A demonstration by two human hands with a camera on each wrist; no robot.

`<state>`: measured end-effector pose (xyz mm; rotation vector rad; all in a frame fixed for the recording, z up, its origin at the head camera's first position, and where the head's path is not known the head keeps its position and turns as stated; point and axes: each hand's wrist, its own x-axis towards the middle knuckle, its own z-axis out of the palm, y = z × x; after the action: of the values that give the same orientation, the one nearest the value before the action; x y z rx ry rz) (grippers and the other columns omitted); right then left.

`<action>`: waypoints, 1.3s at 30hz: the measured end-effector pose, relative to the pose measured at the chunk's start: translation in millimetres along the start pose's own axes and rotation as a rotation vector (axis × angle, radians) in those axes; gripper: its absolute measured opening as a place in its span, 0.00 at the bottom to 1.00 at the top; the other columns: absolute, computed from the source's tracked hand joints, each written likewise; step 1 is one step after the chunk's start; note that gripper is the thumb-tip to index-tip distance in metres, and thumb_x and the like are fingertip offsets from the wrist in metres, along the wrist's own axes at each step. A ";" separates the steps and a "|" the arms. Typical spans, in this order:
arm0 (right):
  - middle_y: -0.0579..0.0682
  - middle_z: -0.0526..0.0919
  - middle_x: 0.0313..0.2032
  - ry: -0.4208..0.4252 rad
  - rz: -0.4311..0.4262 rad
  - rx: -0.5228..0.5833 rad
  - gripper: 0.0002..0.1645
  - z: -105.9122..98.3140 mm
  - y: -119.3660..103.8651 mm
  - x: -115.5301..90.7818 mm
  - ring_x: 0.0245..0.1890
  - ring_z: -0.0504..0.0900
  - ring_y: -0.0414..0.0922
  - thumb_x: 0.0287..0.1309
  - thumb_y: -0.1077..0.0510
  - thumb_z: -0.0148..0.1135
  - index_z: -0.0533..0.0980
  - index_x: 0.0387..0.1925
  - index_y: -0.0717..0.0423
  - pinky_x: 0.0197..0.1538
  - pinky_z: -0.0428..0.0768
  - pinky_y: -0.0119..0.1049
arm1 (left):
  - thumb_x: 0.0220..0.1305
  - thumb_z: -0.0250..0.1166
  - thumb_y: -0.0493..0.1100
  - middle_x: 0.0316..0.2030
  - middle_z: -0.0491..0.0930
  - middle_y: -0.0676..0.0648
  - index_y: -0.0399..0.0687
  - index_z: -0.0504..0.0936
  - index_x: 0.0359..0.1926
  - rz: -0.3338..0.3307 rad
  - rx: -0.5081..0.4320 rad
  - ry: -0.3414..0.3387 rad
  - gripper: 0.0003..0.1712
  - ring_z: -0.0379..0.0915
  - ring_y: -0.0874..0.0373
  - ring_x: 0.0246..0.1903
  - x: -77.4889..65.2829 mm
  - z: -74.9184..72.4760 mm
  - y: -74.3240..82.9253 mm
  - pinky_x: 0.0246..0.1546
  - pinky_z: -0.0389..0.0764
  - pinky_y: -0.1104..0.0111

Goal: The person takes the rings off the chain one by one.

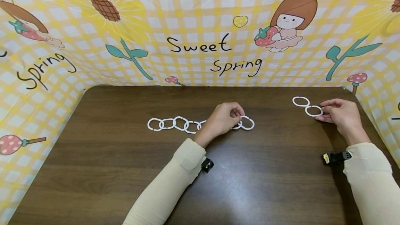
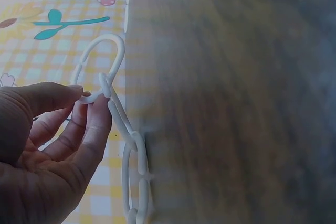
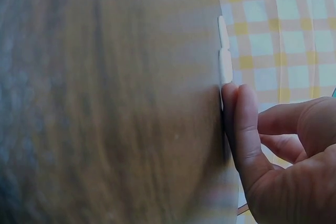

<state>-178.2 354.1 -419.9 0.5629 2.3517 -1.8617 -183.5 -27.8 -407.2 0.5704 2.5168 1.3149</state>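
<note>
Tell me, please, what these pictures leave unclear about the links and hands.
Head view: part of the white chain is hidden by the left hand, so its links cannot be counted.
Left wrist view: the bottom edge cuts off the chain; the top edge cuts off the right hand.
Right wrist view: two white links show edge-on, hiding their openings.

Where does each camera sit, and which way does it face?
Head: head-worn, facing forward, down at the table; left hand, right hand, sleeves show.
Left wrist: worn there, facing the left hand pinching the white chain; right hand at top.
Right wrist: worn there, facing the right hand touching a white ring.
Head and left wrist share the chain.
</note>
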 end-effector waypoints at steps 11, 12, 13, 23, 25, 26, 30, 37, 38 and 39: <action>0.40 0.82 0.25 0.008 -0.005 0.033 0.20 0.0 0.7 -1.0 0.22 0.88 0.36 0.74 0.71 0.51 0.80 0.30 0.48 0.32 0.87 0.30 | 0.69 0.66 0.33 0.33 0.83 0.48 0.39 0.87 0.41 0.006 -0.003 0.004 0.04 0.75 0.61 0.34 0.1 0.7 0.7 0.37 0.74 0.77; 0.39 0.82 0.25 0.010 -0.007 0.032 0.19 0.0 0.7 -1.5 0.22 0.88 0.36 0.74 0.70 0.51 0.80 0.31 0.49 0.32 0.87 0.30 | 0.69 0.66 0.33 0.33 0.83 0.48 0.39 0.87 0.41 0.005 -0.003 0.003 0.04 0.75 0.61 0.34 -0.1 0.7 0.8 0.37 0.74 0.77; 0.39 0.82 0.25 0.012 -0.009 0.026 0.18 0.2 0.6 -2.2 0.22 0.88 0.36 0.74 0.70 0.51 0.80 0.32 0.49 0.32 0.87 0.30 | 0.69 0.67 0.33 0.33 0.83 0.48 0.39 0.87 0.41 0.005 -0.002 0.002 0.04 0.75 0.61 0.34 -0.1 0.9 0.7 0.37 0.74 0.77; 0.38 0.84 0.26 -0.008 -0.111 0.066 0.21 10.2 -12.1 -13.8 0.20 0.87 0.38 0.72 0.71 0.52 0.81 0.31 0.45 0.29 0.87 0.31 | 0.69 0.66 0.32 0.34 0.84 0.47 0.40 0.88 0.44 0.008 -0.006 0.004 0.06 0.76 0.61 0.35 -0.2 1.1 0.7 0.38 0.74 0.77; 0.38 0.84 0.26 -0.030 -0.141 0.094 0.23 15.4 -16.4 -16.4 0.20 0.87 0.38 0.71 0.72 0.52 0.82 0.29 0.44 0.28 0.86 0.31 | 0.69 0.65 0.32 0.34 0.84 0.47 0.40 0.88 0.44 0.006 -0.009 0.002 0.07 0.76 0.61 0.35 -0.4 1.2 0.7 0.37 0.74 0.78; 0.37 0.85 0.26 -0.040 -0.156 0.096 0.23 18.4 -18.8 -18.0 0.20 0.87 0.38 0.71 0.72 0.52 0.82 0.29 0.43 0.28 0.86 0.31 | 0.69 0.65 0.32 0.34 0.84 0.47 0.40 0.88 0.44 0.005 -0.010 0.002 0.07 0.76 0.62 0.35 -0.6 1.1 0.7 0.37 0.73 0.78; 0.35 0.85 0.25 -0.071 -0.224 -0.013 0.17 33.2 -27.9 -24.5 0.21 0.87 0.37 0.72 0.69 0.55 0.81 0.33 0.46 0.29 0.86 0.30 | 0.69 0.65 0.32 0.34 0.83 0.48 0.40 0.88 0.44 0.003 -0.007 0.004 0.06 0.76 0.62 0.35 -0.8 0.7 0.5 0.38 0.73 0.78; 0.27 0.82 0.31 -0.108 -0.340 -0.266 0.13 62.4 -34.7 -38.7 0.26 0.87 0.34 0.74 0.64 0.57 0.75 0.52 0.72 0.33 0.87 0.30 | 0.70 0.66 0.34 0.35 0.84 0.47 0.40 0.88 0.43 -0.002 0.007 0.010 0.06 0.76 0.61 0.35 -1.4 -0.6 0.1 0.38 0.74 0.77; 0.28 0.81 0.32 -0.119 -0.347 -0.275 0.15 66.3 -34.9 -41.1 0.27 0.87 0.34 0.74 0.63 0.58 0.75 0.53 0.72 0.34 0.88 0.31 | 0.71 0.65 0.34 0.35 0.84 0.47 0.40 0.88 0.43 -0.004 0.008 0.010 0.06 0.76 0.61 0.35 -1.5 -0.9 0.1 0.38 0.73 0.77; 0.29 0.81 0.33 -0.129 -0.354 -0.282 0.15 70.0 -35.1 -43.6 0.28 0.87 0.34 0.75 0.63 0.58 0.75 0.54 0.72 0.35 0.88 0.31 | 0.71 0.66 0.34 0.35 0.84 0.48 0.40 0.88 0.43 -0.006 0.007 0.011 0.05 0.75 0.61 0.35 -1.6 -1.1 -0.1 0.38 0.73 0.77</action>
<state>-160.5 270.7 -392.4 -0.0038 2.6915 -1.5746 -182.5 -29.4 -406.6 0.5581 2.5310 1.3110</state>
